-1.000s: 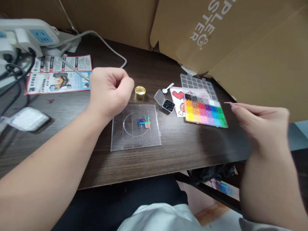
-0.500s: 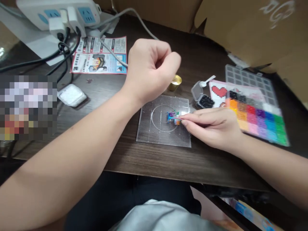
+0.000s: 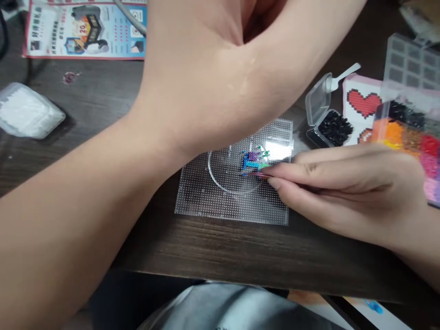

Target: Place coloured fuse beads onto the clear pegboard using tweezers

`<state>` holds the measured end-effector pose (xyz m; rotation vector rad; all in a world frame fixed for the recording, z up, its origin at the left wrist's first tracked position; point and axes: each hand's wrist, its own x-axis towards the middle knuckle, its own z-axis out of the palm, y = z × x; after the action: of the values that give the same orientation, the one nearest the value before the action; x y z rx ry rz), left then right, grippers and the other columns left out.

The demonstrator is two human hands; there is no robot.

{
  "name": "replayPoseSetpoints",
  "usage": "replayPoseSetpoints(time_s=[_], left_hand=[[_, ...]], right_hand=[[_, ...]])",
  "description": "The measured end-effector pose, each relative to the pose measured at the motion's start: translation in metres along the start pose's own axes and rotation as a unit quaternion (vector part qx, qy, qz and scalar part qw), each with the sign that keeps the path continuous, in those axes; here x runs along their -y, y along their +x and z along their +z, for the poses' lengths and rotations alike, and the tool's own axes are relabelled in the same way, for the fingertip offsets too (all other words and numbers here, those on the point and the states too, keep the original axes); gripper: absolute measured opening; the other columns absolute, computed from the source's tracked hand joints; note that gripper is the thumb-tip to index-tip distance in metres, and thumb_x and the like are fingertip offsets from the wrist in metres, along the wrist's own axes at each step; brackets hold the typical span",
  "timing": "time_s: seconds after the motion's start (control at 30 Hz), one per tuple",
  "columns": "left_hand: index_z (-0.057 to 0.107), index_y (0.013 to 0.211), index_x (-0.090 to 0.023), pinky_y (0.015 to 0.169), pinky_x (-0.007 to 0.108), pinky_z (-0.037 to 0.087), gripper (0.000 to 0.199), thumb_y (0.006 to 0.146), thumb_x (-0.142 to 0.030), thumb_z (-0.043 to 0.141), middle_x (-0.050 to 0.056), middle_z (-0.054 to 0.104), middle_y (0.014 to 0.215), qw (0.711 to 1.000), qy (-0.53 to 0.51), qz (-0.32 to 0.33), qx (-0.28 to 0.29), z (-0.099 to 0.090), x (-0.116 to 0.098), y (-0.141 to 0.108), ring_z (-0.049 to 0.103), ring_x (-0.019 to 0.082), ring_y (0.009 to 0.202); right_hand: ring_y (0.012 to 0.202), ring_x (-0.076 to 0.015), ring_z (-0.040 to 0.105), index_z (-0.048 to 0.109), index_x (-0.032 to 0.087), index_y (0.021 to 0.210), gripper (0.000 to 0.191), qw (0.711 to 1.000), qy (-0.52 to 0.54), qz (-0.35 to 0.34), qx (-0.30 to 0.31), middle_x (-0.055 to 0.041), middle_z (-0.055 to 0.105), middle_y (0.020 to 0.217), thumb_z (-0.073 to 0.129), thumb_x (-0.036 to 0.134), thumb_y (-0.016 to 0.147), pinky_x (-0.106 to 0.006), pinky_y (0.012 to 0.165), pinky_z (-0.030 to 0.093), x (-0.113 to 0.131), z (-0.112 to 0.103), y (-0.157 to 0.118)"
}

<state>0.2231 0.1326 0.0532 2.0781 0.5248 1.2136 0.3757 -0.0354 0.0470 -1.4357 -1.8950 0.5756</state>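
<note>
My right hand (image 3: 354,192) pinches pink tweezers (image 3: 256,174) between thumb and fingers. Their tips point left, at a small bead at the lower edge of a bead pattern (image 3: 252,161) in blue, purple and green. The pattern sits on a clear pegboard (image 3: 213,201) marked with a circle. My left hand (image 3: 227,68) is raised close to the camera and covers the board's upper part. Its thumb is curled in as a fist and nothing shows in it; the fingers are partly cut off by the top edge.
An open clear box of black beads (image 3: 335,128) stands right of the board, near a white scoop (image 3: 346,75). Behind are a heart pattern sheet (image 3: 364,101) and a bead case (image 3: 395,133). At left are a box of white beads (image 3: 29,110) and a printed leaflet (image 3: 85,32).
The view has moved closer to the board. My left fist has come up toward the camera and looks much larger. The tweezers' tips have shifted to the lower edge of the pattern.
</note>
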Motion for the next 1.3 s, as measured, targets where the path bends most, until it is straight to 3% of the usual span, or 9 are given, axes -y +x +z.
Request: replayPoseSetpoints(time_s=[0.13, 0.23, 0.33, 0.63, 1.0, 1.3], left_hand=[[0.036, 0.06, -0.017, 0.075, 0.037, 0.034, 0.07, 0.103, -0.059, 0.002, -0.002, 0.037, 0.063, 0.999, -0.018, -0.014, -0.042, -0.003, -0.01, -0.008, 0.081, 0.015, 0.08], [0.043, 0.059, -0.015, 0.073, 0.036, 0.027, 0.076, 0.103, -0.054, -0.005, -0.001, 0.03, 0.061, 0.996, -0.076, -0.004, -0.056, -0.005, -0.021, -0.01, 0.073, 0.006, 0.069], [0.039, 0.055, -0.014, 0.07, 0.034, 0.024, 0.077, 0.105, -0.053, -0.004, -0.002, 0.027, 0.056, 0.993, -0.099, -0.016, -0.067, -0.005, -0.027, -0.006, 0.064, -0.001, 0.061], [0.047, 0.042, -0.01, 0.057, 0.024, 0.019, 0.086, 0.112, -0.045, 0.012, -0.002, 0.024, 0.041, 0.998, 0.014, 0.022, -0.053, -0.007, -0.037, 0.005, 0.078, 0.009, 0.058], [0.047, 0.044, -0.009, 0.058, 0.025, 0.021, 0.079, 0.111, -0.036, 0.014, -0.001, 0.027, 0.043, 0.999, 0.011, 0.02, -0.044, -0.006, -0.035, 0.004, 0.079, 0.009, 0.062], [0.042, 0.044, -0.011, 0.057, 0.022, 0.021, 0.077, 0.099, -0.042, -0.002, -0.001, 0.026, 0.044, 0.999, 0.018, 0.038, -0.026, -0.008, -0.038, 0.004, 0.081, 0.014, 0.065]], right_hand=[[0.067, -0.0165, 0.083, 0.087, 0.018, 0.085, 0.025, 0.999, -0.007, -0.037, 0.016, -0.0039, 0.084, 0.076, 0.076, 0.004, 0.103, -0.024, 0.057, 0.063, -0.001, -0.001, 0.0], [0.07, -0.0184, 0.085, 0.088, 0.019, 0.088, 0.024, 0.999, -0.022, -0.043, 0.011, -0.0036, 0.084, 0.076, 0.076, 0.004, 0.103, -0.024, 0.056, 0.063, -0.003, -0.002, -0.001], [0.069, -0.0178, 0.084, 0.089, 0.02, 0.092, 0.023, 0.998, -0.038, -0.045, 0.01, -0.0024, 0.084, 0.077, 0.076, 0.006, 0.103, -0.024, 0.054, 0.062, -0.004, -0.002, -0.001], [0.069, -0.0186, 0.084, 0.094, 0.029, 0.1, 0.024, 0.998, -0.05, -0.041, 0.011, -0.0001, 0.084, 0.077, 0.079, 0.011, 0.104, -0.026, 0.061, 0.069, -0.003, 0.0, 0.001], [0.067, -0.0182, 0.083, 0.093, 0.029, 0.096, 0.026, 0.998, -0.046, -0.046, 0.007, 0.0001, 0.082, 0.073, 0.076, 0.011, 0.106, -0.026, 0.057, 0.066, -0.002, 0.001, 0.002], [0.067, -0.0191, 0.082, 0.095, 0.032, 0.101, 0.029, 0.999, -0.036, -0.035, -0.01, 0.0011, 0.082, 0.074, 0.077, 0.008, 0.103, -0.03, 0.056, 0.065, -0.003, 0.004, 0.001]])
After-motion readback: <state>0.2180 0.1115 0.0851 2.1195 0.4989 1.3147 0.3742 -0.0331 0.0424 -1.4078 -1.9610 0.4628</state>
